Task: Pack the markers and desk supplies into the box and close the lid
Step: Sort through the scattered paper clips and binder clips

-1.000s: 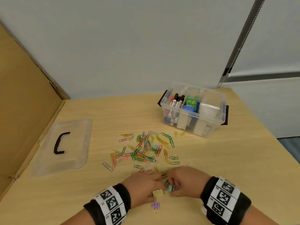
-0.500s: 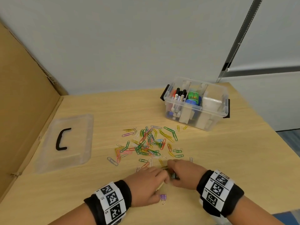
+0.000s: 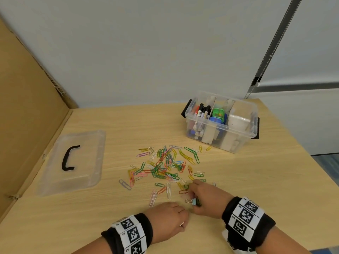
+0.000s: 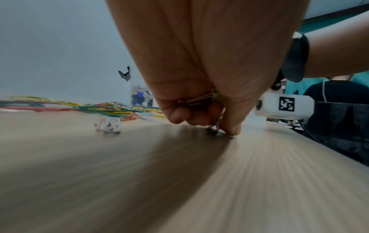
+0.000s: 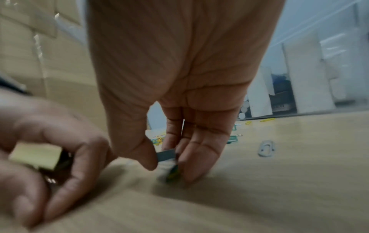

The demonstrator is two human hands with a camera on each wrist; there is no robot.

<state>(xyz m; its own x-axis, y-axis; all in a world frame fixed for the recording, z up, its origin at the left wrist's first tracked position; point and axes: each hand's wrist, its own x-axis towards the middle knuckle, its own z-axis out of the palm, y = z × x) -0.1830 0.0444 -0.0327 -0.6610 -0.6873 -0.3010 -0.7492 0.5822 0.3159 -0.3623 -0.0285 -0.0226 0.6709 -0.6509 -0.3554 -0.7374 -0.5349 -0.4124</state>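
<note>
Binder clips (image 3: 194, 202) sit pinched in right-hand fingers (image 5: 199, 157); left-hand fingers (image 5: 66, 159) curl round another clip (image 5: 36, 155).

Brown cardboard panel (image 3: 27, 110) left of wooden table (image 3: 256, 180), pale wall (image 3: 146, 52), seated person (image 4: 335, 88) behind

Even, soft overhead light filled the head view, with bent edges. Both wrist views were smeared with motion blur; the counter (image 4: 139, 181) streaked, and a dim shadow pooled under the fingers (image 5: 191, 165).
</note>
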